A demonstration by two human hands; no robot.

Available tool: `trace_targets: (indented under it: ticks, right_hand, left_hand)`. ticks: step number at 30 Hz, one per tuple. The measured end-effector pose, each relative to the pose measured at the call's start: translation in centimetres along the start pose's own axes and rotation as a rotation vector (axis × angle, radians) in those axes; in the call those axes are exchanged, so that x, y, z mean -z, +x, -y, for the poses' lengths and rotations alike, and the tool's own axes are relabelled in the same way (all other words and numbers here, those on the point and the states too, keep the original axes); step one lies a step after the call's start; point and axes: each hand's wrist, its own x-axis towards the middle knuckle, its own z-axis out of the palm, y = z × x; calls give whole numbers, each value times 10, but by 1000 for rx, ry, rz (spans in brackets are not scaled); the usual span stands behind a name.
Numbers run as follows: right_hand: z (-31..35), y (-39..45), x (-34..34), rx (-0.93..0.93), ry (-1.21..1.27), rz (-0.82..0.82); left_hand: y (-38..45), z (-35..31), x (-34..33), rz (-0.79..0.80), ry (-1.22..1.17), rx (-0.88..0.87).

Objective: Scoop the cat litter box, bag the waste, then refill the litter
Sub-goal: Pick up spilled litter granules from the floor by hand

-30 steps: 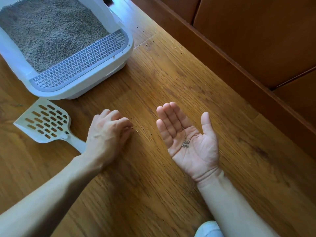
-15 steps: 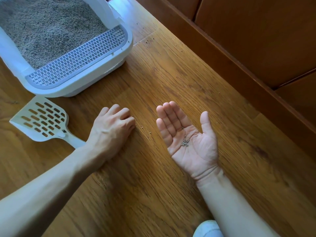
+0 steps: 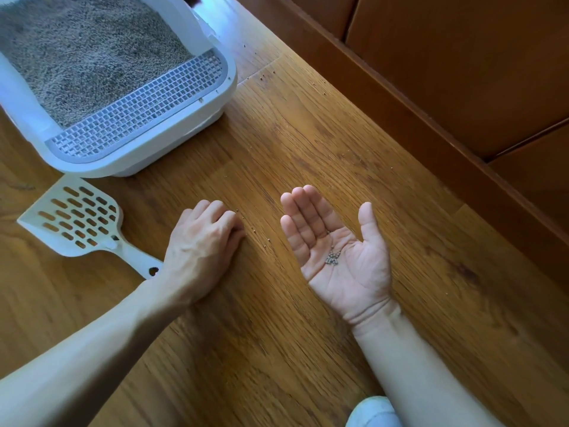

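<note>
Litter box (image 3: pixel 132 155), filled with grey granules, sits on the wood floor (image 3: pixel 308 143) ahead and left of both hands. Left hand (image 3: pixel 203 251) is nearer it, knuckles up, fingers curled against the floor beside stray pellets (image 3: pixel 254 230); whether it pinches any is unclear. Right hand (image 3: pixel 335 251) lies further right, palm up and flat, cradling gathered pellets (image 3: pixel 332 259). Scoop (image 3: pixel 74 220) lies between box and left hand, untouched.

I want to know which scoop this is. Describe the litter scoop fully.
The litter scoop looks like white plastic: a flat, squarish blade pierced by rows of slanted oval slots, narrowing to a short handle with a hanging hole at its end. It lies flat on the wooden floor, just in front of the litter box. The left hand covers the handle's tip; contact is unclear.
</note>
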Motion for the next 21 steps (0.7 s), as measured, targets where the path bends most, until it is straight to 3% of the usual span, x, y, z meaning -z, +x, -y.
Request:
trace_targets:
  ticks: [7, 15, 18, 21]
  right_hand:
    - [0, 1, 0, 3, 16, 9]
    - [1, 0, 2, -8, 29, 27]
    - [0, -1, 0, 2, 14, 4]
    - [2, -3, 0, 4, 59, -7]
  left_hand:
    - [2, -2, -1, 19, 42, -38]
    - [15, -3, 1, 118, 337, -280]
    - [16, -10, 9, 104, 257, -167]
    - [13, -34, 34, -56, -14, -7]
